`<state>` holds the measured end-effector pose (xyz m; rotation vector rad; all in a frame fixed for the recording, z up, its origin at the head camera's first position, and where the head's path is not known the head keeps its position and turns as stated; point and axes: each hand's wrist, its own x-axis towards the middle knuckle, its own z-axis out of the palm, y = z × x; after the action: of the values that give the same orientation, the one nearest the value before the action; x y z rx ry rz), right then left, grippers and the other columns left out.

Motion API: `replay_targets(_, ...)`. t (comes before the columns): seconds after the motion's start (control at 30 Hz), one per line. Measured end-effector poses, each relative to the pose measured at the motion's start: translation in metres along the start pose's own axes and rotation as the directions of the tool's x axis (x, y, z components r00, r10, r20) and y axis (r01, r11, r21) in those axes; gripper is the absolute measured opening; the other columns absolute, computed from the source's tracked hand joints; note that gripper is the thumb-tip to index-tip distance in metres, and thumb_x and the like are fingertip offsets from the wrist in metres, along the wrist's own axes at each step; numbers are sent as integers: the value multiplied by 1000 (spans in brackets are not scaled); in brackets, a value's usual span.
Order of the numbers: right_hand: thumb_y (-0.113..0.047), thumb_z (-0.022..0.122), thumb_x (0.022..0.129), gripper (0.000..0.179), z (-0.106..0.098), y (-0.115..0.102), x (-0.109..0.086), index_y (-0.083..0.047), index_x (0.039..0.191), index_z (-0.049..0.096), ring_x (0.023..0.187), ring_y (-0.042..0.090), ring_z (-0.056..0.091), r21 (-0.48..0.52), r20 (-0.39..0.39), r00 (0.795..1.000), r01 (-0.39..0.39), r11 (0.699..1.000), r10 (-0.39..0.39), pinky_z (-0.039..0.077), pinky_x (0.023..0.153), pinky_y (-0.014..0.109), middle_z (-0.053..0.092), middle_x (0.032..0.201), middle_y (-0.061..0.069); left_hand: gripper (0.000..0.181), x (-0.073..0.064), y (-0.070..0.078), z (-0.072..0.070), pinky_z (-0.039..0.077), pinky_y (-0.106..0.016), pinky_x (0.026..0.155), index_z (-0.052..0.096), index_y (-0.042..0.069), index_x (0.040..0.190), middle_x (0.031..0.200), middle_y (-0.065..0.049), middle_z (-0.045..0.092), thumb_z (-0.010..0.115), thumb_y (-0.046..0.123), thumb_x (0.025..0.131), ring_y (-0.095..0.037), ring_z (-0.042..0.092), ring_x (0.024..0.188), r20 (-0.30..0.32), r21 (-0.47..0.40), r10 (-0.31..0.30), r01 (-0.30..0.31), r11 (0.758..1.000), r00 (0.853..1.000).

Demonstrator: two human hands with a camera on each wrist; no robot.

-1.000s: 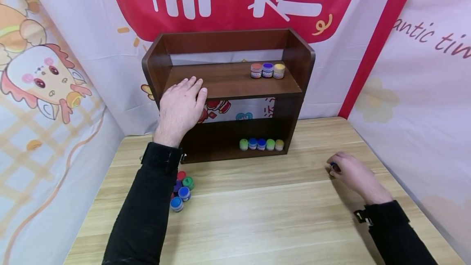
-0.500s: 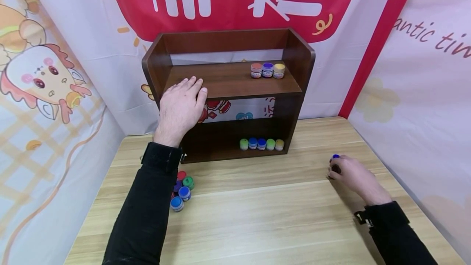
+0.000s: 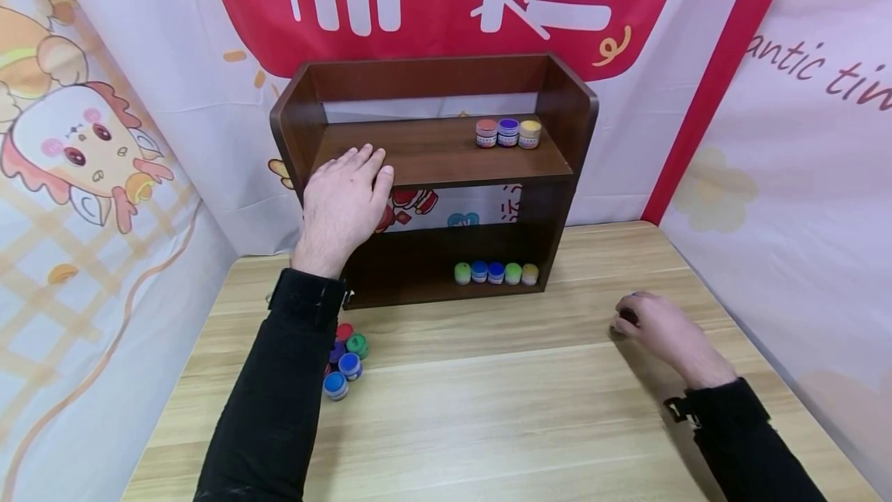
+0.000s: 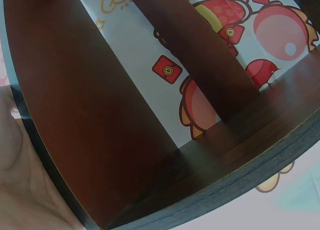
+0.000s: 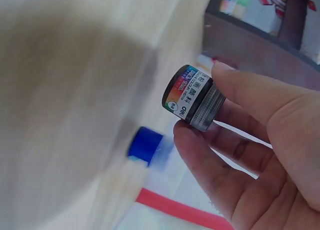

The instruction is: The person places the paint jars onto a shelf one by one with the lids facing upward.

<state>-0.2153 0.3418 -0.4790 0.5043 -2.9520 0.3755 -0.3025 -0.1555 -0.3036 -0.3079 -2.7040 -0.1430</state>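
My left hand rests on the left front edge of the middle board of a brown two-tier shelf, fingers fairly straight. In the left wrist view only part of that hand shows beside the dark shelf board. At the right of the table, my right hand pinches a small black paint jar by its lid, between thumb and fingertips. A blue paint jar is close by in the right wrist view, apart from the held one; the hand mostly hides it in the head view.
On the upper board stand a red paint jar, a blue one and a yellow one. Several jars line the lower board. More jars cluster on the table by my left forearm. Printed cloth hangs behind.
My right hand has shifted slightly left with the black paint jar. The blue jar's top came into view behind its fingers, then was mostly covered again. The left hand stays put.
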Motion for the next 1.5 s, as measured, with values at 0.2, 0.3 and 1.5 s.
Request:
replay_targets(0.2,-13,75,94,13,-13,-19,8,-3,101,76,85,22,69,11,-88,993,78,997,-77,60,75,45,71,90,4,67,0,0,0,23,-50,125,43,16,161,162,-8,43,20,54,109,-28,34,152,-3,3,0,0,1000,1000)
replay_targets(0.3,-11,75,93,14,-20,-30,12,-2,103,76,88,25,70,-3,-150,981,127,992,-126,60,77,46,71,93,8,68,-1,0,0,23,-50,125,42,16,161,162,-9,42,19,55,109,-28,34,152,1,6,-2,2,1000,1000)
replay_targets(1.5,-22,75,94,46,-142,-162,89,-9,137,70,101,28,66,-72,-386,885,253,965,-261,62,85,44,69,117,14,68,-2,2,-5,23,-49,125,44,16,160,162,-8,43,20,53,109,-27,34,152,6,7,-4,4,1000,1000)
